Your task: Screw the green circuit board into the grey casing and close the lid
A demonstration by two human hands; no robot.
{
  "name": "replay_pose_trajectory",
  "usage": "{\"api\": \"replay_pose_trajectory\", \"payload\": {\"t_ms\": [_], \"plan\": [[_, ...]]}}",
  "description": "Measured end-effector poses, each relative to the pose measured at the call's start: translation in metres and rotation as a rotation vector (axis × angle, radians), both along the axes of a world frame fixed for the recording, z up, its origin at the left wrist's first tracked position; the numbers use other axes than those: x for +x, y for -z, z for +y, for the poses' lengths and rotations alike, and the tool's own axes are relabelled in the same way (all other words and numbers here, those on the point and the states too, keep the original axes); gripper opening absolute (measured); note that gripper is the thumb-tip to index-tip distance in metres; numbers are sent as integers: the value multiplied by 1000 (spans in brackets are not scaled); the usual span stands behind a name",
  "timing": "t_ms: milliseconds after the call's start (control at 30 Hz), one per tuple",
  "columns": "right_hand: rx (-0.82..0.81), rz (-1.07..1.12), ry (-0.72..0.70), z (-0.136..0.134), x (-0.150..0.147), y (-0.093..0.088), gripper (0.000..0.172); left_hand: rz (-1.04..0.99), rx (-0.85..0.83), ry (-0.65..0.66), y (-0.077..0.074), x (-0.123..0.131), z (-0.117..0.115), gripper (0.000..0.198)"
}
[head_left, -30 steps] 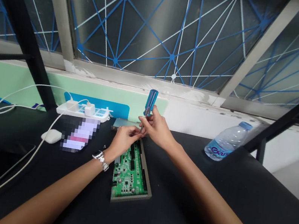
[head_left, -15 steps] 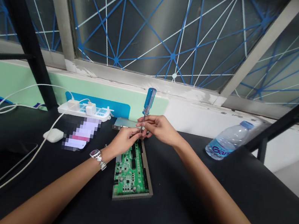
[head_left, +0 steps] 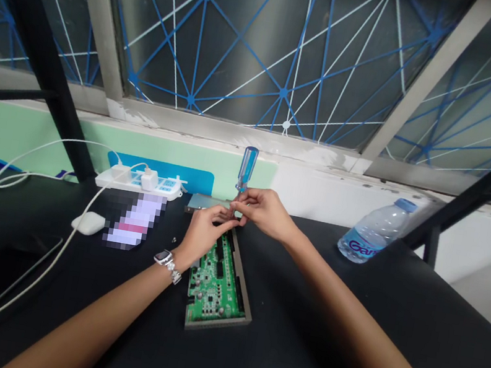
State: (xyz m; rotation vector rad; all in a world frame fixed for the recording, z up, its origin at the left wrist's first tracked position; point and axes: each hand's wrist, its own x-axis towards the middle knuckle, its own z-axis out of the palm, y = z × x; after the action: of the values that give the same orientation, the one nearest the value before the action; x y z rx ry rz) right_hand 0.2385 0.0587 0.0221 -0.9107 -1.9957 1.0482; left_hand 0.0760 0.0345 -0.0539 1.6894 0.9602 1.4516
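A green circuit board lies in a grey frame on the black table. A screwdriver with a clear blue handle stands upright over the board's far end. My right hand pinches its metal shaft just below the handle. Beside it, my left hand, a watch on its wrist, has its fingers closed at the lower shaft near the tip. The tip itself is hidden behind my fingers.
A white power strip with a plugged charger and white cables sits at the back left, a white earbud case in front of it. A water bottle lies at the right. A grey metal plate lies behind the board.
The screwdriver went from slightly tilted to upright and stayed over the board's far end. My right hand slid down from the handle to the shaft. My left hand shifted slightly up.
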Motion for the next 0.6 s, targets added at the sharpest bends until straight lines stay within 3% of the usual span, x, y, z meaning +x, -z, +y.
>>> {"api": "replay_pose_trajectory", "payload": {"t_ms": [200, 433, 600], "plan": [[26, 8, 56, -2, -5, 1, 26, -37, -74, 82, 0, -2, 2, 19], [-213, 62, -105, -5, 0, -10, 35, 13, -41, 227, 0, -9, 4, 25], [-223, 41, -138, -1, 4, -10, 33, 123, -2, 223, -2, -9, 4, 29]]}}
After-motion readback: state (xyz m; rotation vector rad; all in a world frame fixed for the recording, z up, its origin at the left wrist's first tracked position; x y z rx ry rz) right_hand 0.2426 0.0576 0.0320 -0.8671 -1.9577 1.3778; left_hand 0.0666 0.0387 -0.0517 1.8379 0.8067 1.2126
